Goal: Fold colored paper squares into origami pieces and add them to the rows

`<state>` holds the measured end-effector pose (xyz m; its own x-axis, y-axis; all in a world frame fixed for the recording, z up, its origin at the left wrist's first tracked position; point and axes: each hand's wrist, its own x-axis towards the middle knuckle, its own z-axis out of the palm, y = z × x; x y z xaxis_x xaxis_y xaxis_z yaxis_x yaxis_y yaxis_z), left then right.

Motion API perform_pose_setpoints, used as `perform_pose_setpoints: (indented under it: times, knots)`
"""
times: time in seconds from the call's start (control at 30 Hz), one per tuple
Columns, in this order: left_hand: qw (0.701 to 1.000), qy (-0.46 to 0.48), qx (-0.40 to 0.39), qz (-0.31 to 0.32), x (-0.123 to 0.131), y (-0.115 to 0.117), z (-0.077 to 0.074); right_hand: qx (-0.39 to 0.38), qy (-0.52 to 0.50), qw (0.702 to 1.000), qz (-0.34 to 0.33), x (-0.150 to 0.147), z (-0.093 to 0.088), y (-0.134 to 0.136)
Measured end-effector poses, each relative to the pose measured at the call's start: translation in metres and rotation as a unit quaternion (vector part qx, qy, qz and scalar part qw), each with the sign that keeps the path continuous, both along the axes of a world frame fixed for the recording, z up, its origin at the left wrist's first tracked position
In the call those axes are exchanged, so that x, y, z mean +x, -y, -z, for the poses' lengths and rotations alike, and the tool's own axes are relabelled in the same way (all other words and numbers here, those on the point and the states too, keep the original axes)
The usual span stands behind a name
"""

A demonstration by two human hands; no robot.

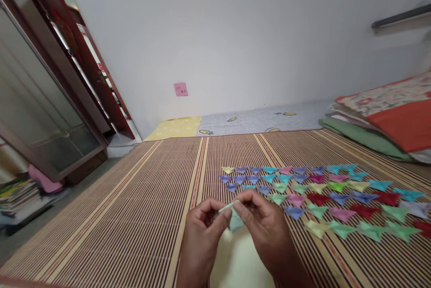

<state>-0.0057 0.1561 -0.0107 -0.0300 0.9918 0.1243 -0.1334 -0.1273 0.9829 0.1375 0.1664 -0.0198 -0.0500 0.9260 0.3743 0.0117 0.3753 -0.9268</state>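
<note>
A small piece of pale green folded paper (236, 222) is pinched between my two hands, low in the middle of the head view. My left hand (204, 234) grips its left edge with thumb and fingers. On the other side, my right hand (266, 229) presses its thumb on the paper's upper right, with the fingers curled behind. Below the hands lies a pale yellow sheet or pad (240, 261), partly covered by them. Just right of my hands, several small folded paper figures (316, 211) in many colours stand in rows.
A striped woven mat (144, 207) spreads beneath everything. Folded bedding (387, 122) is piled at the right, and patterned cloth (249, 122) runs along the wall. A pink note (181, 89) sticks to the wall. To the left are a glass-panelled door (40, 86) and stacked books (18, 198).
</note>
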Motion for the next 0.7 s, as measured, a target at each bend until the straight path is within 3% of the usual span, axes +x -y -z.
perform_pose_setpoints:
  times: [0.27, 0.43, 0.7]
  knots:
    - [1.000, 0.021, 0.002, 0.018, 0.001, 0.004, -0.002, -0.055, -0.068, 0.994, -0.072, 0.009, -0.002, -0.003]
    - [0.996, 0.073, -0.038, 0.024, 0.007, -0.002, 0.002, -0.075, -0.111, 0.990, -0.044, 0.007, 0.000, -0.003]
    - [0.990, 0.126, -0.023, -0.059, 0.012, -0.007, 0.007, -0.065, -0.141, 0.987, -0.041, 0.001, 0.004, -0.005]
